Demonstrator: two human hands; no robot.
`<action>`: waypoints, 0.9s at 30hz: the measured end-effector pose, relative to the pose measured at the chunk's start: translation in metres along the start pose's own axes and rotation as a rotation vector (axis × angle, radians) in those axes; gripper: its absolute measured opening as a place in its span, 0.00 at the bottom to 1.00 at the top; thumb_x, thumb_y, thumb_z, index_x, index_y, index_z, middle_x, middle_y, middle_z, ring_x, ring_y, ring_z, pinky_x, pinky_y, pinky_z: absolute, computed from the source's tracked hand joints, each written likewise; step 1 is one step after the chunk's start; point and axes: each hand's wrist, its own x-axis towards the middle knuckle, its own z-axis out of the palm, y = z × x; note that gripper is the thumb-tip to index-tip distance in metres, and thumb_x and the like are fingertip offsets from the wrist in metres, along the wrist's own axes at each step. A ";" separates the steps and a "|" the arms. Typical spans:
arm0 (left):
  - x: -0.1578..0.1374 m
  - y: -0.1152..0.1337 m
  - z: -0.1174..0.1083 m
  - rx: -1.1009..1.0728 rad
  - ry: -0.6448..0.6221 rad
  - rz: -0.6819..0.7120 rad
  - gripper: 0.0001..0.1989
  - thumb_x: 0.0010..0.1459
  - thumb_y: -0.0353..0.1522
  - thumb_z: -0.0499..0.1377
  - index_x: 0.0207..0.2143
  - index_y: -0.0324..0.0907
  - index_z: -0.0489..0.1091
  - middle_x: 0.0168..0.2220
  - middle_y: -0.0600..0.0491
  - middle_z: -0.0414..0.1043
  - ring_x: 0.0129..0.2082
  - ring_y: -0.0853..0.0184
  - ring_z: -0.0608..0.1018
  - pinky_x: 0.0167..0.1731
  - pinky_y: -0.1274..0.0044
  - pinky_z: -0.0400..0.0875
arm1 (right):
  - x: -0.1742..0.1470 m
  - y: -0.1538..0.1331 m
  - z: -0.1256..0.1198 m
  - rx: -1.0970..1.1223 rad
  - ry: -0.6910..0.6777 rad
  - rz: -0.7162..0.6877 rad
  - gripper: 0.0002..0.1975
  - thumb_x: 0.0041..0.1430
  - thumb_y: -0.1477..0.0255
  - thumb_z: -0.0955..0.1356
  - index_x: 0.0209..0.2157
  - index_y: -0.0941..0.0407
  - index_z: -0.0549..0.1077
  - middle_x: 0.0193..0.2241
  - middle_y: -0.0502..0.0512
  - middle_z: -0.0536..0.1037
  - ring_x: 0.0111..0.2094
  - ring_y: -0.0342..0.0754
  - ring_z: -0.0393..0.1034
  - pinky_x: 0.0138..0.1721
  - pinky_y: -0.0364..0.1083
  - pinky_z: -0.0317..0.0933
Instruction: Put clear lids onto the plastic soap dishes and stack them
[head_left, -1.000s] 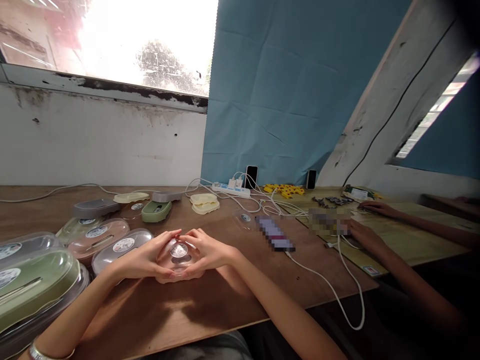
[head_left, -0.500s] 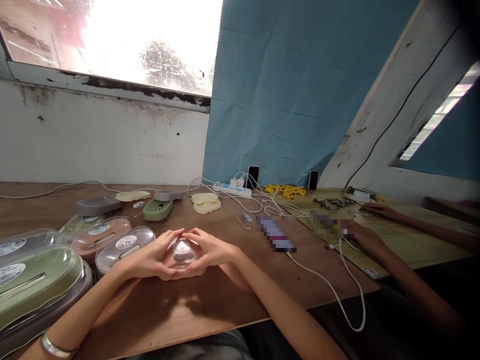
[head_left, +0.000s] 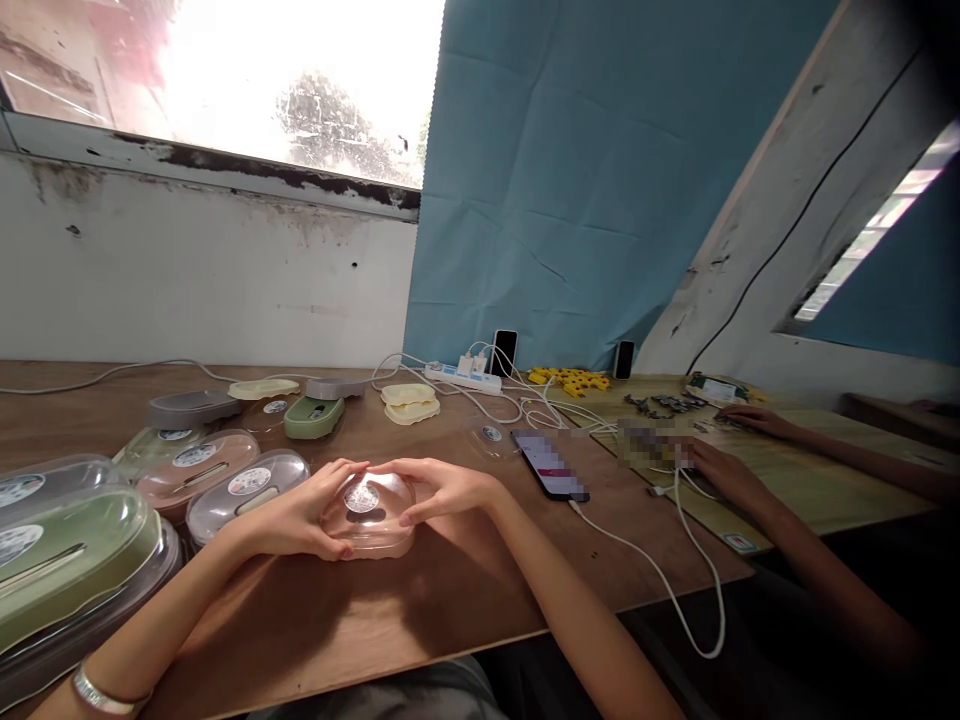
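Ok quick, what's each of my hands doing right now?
Left hand: curved around the pink lidded box, holding its left side.
Right hand: holding the same box's right side.

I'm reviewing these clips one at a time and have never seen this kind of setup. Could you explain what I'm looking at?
There is no machine here: these are a person's own bare hands. The camera is worn on that person's head and looks forward and down, so it sees roughly what they see.

The left hand and right hand hold a small pink box with a round sticker, one from each side.

On the table, larger lidded boxes, such as a green one, lie to the left. Further back are cream pieces and a power strip; to the right lies a phone. Beyond it are another person's arms.
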 end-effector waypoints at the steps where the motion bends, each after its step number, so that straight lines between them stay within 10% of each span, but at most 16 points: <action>1: -0.001 0.000 0.000 -0.004 -0.004 0.000 0.41 0.47 0.37 0.63 0.61 0.49 0.48 0.57 0.50 0.54 0.58 0.55 0.61 0.56 0.66 0.59 | 0.000 0.000 0.000 0.005 0.009 0.003 0.34 0.53 0.64 0.72 0.60 0.50 0.60 0.57 0.54 0.65 0.56 0.51 0.60 0.55 0.48 0.53; 27: 0.006 0.002 0.007 -0.018 0.078 0.077 0.38 0.54 0.39 0.61 0.61 0.50 0.45 0.60 0.47 0.47 0.59 0.54 0.59 0.57 0.64 0.57 | -0.002 0.007 -0.002 -0.043 0.066 0.097 0.34 0.47 0.62 0.75 0.56 0.50 0.64 0.52 0.53 0.68 0.51 0.52 0.63 0.50 0.48 0.57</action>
